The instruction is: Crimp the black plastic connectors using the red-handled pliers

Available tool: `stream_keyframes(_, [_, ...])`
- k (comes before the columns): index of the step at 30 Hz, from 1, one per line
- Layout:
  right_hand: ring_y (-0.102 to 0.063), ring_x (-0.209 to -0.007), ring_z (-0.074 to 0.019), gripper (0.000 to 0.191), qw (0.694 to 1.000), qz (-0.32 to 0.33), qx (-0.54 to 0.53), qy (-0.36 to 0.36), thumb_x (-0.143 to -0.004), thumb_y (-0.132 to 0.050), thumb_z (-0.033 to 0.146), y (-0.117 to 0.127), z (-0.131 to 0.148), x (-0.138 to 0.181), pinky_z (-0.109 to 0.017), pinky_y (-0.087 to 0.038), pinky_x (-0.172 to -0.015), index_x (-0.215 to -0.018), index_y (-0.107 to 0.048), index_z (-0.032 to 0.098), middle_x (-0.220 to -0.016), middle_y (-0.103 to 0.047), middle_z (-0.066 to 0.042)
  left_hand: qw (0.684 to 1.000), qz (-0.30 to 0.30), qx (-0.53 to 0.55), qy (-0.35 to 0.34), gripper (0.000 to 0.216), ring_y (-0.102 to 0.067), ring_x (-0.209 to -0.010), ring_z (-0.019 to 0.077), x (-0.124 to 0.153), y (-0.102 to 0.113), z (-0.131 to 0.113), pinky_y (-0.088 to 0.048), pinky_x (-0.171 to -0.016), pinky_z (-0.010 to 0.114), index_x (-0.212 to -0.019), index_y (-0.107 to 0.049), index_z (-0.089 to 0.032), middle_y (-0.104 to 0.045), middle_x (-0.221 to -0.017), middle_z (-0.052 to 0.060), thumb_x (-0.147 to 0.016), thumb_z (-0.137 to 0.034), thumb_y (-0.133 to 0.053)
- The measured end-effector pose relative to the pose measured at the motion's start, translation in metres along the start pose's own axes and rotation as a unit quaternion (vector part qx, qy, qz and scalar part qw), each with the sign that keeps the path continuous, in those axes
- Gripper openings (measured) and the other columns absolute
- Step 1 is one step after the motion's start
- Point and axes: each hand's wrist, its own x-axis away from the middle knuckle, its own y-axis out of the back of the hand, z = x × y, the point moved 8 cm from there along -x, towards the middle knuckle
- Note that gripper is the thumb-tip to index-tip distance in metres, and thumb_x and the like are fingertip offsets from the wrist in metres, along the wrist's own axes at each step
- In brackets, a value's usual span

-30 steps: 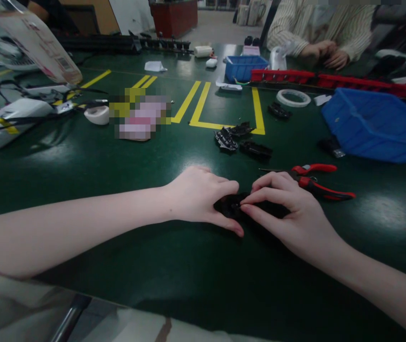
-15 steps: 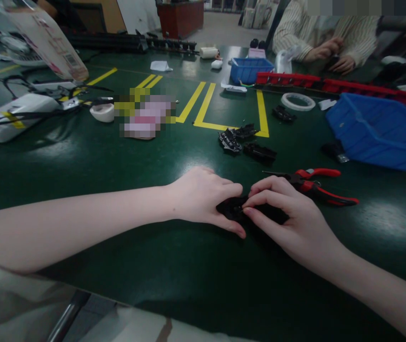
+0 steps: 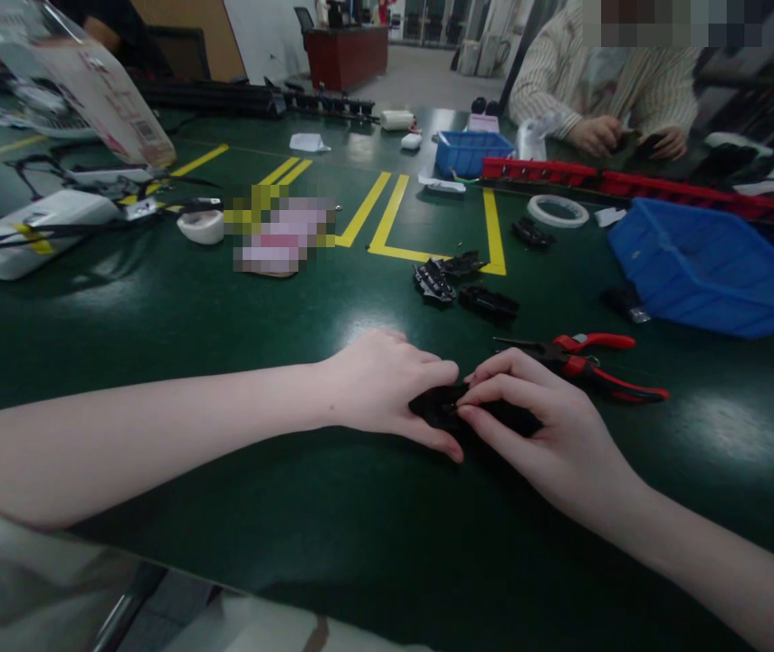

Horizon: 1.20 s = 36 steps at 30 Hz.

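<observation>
Carefully held a black part (image 3: 434, 406), dull and dark, within the bent fingers and long straight thumb of the left hand (image 3: 383, 380), low over the smooth green table (image 3: 359, 525). Pinched there also with the right hand (image 3: 556, 426), with closed fingertips; because of shadow, could not tell on what. Saw just beyond this hand the pliers (image 3: 581, 366) with rounded red handles and thin metal nose. Farther, noticed jagged black pieces (image 3: 488, 302), a flat white ring of tape (image 3: 556, 223), and a ribbed blue plastic bin (image 3: 705, 272).
</observation>
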Motion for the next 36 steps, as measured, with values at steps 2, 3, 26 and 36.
stream_keyframes(2, [-0.058, -0.082, -0.0126, 0.009, 1.000, 0.003, 0.000, 0.004, -0.085, -0.059, 0.013, 0.000, 0.001, 0.001, -0.025, -0.050, -0.068, -0.080, -0.063, 0.021, -0.092, -0.057, -0.002, 1.000, 0.000, 0.003, -0.002, 0.052, -0.058, -0.058, 0.0144, 0.000, 0.000, 0.000, -0.025, -0.051, 0.027, -0.080, -0.053, -0.018, -0.064, -0.071, -0.003, -0.075, -0.070, -0.059])
stream_keyframes(3, [-0.058, -0.082, -0.0127, 0.009, 1.000, 0.005, 0.002, 0.008, -0.085, -0.059, 0.013, -0.001, 0.001, 0.001, -0.025, -0.050, -0.068, -0.080, -0.063, 0.020, -0.092, -0.057, -0.003, 1.000, 0.001, 0.005, -0.003, 0.052, -0.058, -0.059, 0.0145, 0.000, 0.000, 0.000, -0.025, -0.052, 0.026, -0.080, -0.053, -0.018, -0.064, -0.071, -0.003, -0.075, -0.070, -0.060])
stream_keyframes(26, [-0.059, -0.080, -0.0200, 0.011, 0.947, -0.034, 0.246, 0.202, -0.084, -0.056, 0.010, -0.006, 0.038, 0.002, -0.039, -0.049, -0.082, -0.076, -0.063, 0.012, -0.082, -0.063, -0.008, 0.999, 0.033, -0.029, -0.001, 0.054, -0.065, -0.065, 0.0185, -0.003, -0.004, 0.000, -0.033, -0.053, 0.028, -0.093, -0.054, -0.018, -0.069, -0.080, 0.000, -0.079, -0.070, -0.054])
stream_keyframes(36, [-0.056, -0.083, -0.0175, 0.007, 0.994, 0.020, 0.082, 0.064, -0.084, -0.061, 0.018, -0.005, 0.013, -0.002, -0.036, -0.046, -0.074, -0.079, -0.065, 0.019, -0.087, -0.062, -0.004, 0.999, 0.041, -0.009, 0.000, 0.051, -0.063, -0.062, 0.0171, -0.003, -0.004, -0.001, -0.032, -0.054, 0.028, -0.085, -0.053, -0.018, -0.067, -0.078, -0.001, -0.078, -0.069, -0.057])
